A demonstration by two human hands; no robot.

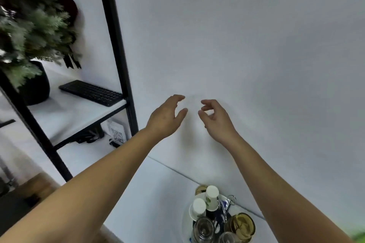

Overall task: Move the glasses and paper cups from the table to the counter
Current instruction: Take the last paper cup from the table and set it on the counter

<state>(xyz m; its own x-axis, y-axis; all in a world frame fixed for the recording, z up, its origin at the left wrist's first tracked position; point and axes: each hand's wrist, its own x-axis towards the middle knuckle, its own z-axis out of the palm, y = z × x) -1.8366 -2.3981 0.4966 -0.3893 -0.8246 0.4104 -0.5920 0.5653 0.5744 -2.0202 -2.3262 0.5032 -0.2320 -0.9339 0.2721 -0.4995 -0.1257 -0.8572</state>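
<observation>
Both my arms reach forward and up in front of a bare white wall. My left hand and my right hand hang close together with loosely curled fingers and hold nothing. Far below them, on a white counter, stands a round white tray. On the tray, two white paper cups stand upside down over a rack. Clear glasses and gold-tinted glasses sit beside them.
A black metal shelf frame stands at the left. Its white shelf carries a black keyboard and a frosted green plant in a black pot. A small printed card leans below the shelf. A wooden surface shows at the lower left.
</observation>
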